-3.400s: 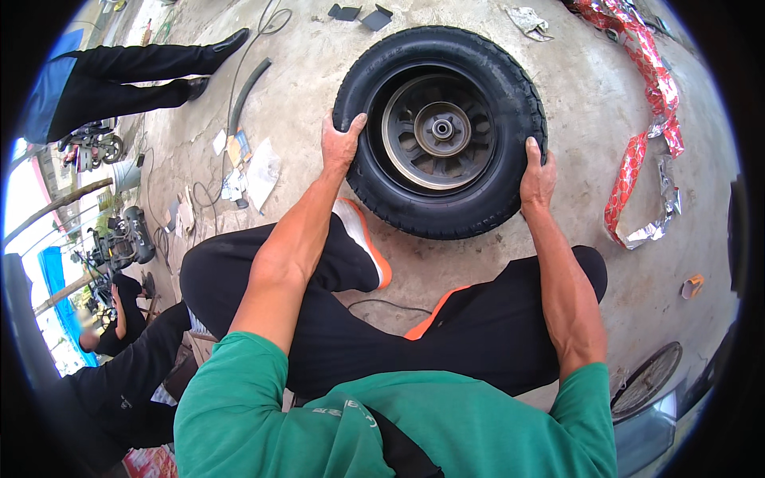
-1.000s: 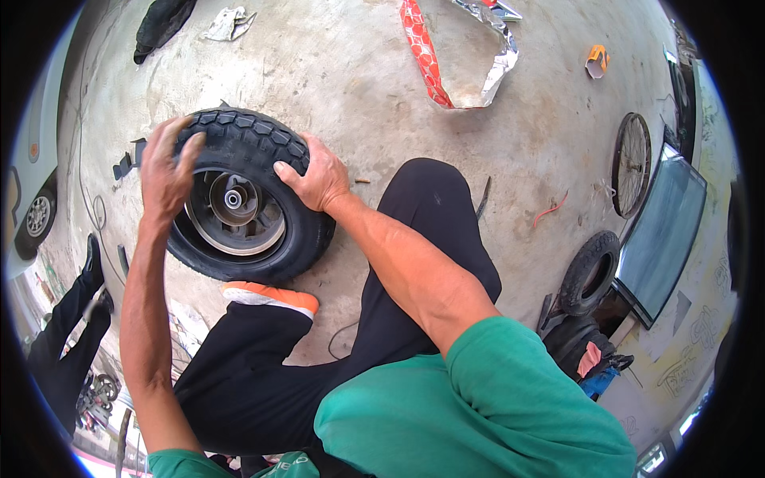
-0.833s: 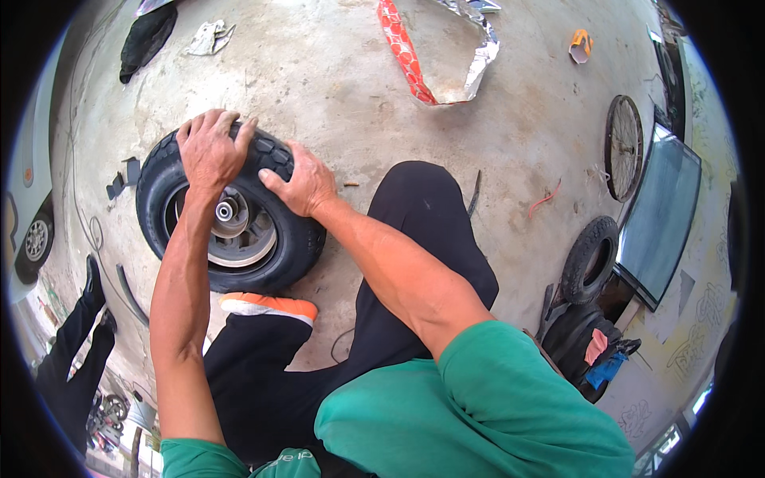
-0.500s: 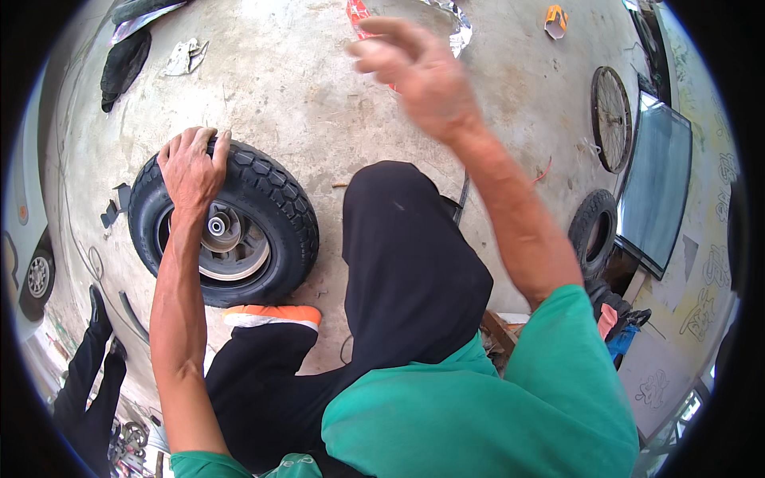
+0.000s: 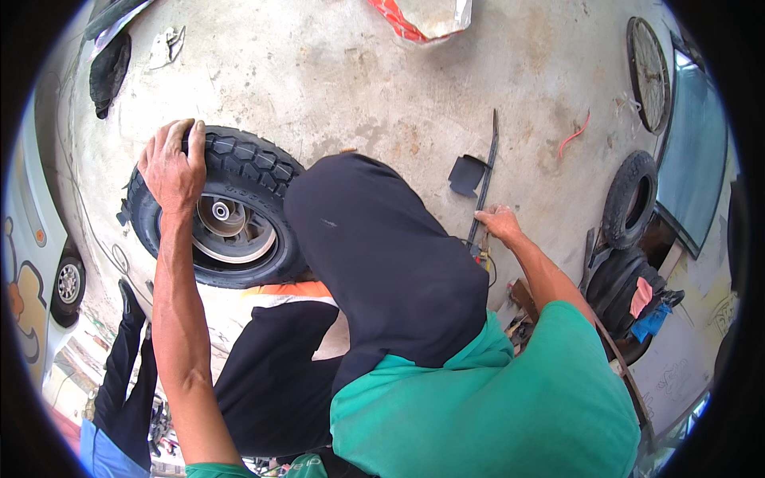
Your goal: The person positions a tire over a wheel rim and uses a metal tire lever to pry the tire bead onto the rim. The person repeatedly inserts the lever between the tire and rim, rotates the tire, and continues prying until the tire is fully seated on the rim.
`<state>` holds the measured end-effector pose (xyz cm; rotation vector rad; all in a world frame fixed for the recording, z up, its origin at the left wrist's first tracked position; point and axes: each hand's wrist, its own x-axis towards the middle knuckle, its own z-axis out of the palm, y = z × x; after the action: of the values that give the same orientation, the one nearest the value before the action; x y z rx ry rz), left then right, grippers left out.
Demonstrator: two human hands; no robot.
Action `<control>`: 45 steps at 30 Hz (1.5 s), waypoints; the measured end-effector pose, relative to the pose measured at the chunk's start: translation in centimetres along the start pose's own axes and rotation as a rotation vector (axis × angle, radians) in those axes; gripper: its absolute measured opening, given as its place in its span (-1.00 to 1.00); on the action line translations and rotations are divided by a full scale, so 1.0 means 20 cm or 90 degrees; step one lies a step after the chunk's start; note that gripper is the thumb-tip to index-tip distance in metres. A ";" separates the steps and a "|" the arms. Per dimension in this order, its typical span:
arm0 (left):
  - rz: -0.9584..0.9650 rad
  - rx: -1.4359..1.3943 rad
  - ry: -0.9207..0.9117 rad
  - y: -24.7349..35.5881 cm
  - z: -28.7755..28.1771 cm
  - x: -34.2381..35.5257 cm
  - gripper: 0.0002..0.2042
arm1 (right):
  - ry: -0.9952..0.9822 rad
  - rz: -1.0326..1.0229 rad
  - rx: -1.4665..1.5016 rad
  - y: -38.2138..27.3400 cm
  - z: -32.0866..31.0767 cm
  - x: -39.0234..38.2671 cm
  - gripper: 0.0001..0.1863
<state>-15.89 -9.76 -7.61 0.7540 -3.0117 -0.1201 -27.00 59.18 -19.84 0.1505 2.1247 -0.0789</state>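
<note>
A thick-treaded black tyre [image 5: 239, 171] on a silver wheel rim [image 5: 236, 239] leans at the left, tilted towards me. My left hand [image 5: 174, 167] grips its top edge, fingers over the tread. Away to the right, beyond my bent knee, a long thin dark bar [image 5: 489, 151] lies on the concrete floor. My right hand [image 5: 502, 221] is low beside it, its fingers closed at the bar's nearer part. Against the bar sits a small black flat piece [image 5: 467, 175], bent at one side.
At the right are a bare spoked wheel [image 5: 649, 76], a loose tyre [image 5: 631, 199] and a framed glass pane [image 5: 693, 151]. A red-and-silver bag [image 5: 422, 24] lies at the far side. Another person's dark-trousered legs [image 5: 123, 374] show at lower left, near a white vehicle [image 5: 36, 239].
My right hand has come down from high above the floor to the dark bar at my right. My left hand stays on the tyre. The view has swung right.
</note>
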 end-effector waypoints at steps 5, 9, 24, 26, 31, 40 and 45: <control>0.005 -0.006 0.013 -0.04 0.03 0.00 -0.60 | 0.064 -0.020 -0.137 -0.19 0.00 -0.10 -0.36; -0.001 -0.008 0.032 -0.04 0.04 -0.01 -0.60 | 0.159 -0.059 -0.113 -0.27 -0.06 -0.16 -0.46; -0.065 -0.101 0.039 0.00 0.00 -0.01 -0.55 | 0.369 -0.508 0.328 -1.41 -1.04 0.25 -0.66; -0.083 -0.154 0.029 -0.02 -0.05 -0.03 -0.52 | 0.414 -0.570 0.325 -1.64 -1.20 0.16 -0.61; -0.124 -0.338 0.031 -0.07 -0.06 0.01 -0.41 | 0.320 -0.776 0.623 -2.15 -1.59 -0.27 -0.59; -0.164 -0.704 0.029 -0.22 -0.13 -0.08 -0.29 | -0.240 -0.800 0.704 -3.20 -0.86 -0.84 -0.67; -0.137 -0.891 -0.040 -0.30 -0.17 -0.04 -0.28 | -0.248 -0.627 0.858 -3.46 -0.31 -0.65 -0.70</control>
<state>-12.25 -14.87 -4.80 0.7736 -1.9890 -1.9132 -35.03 -9.54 -5.68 -0.1414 1.2447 -1.9101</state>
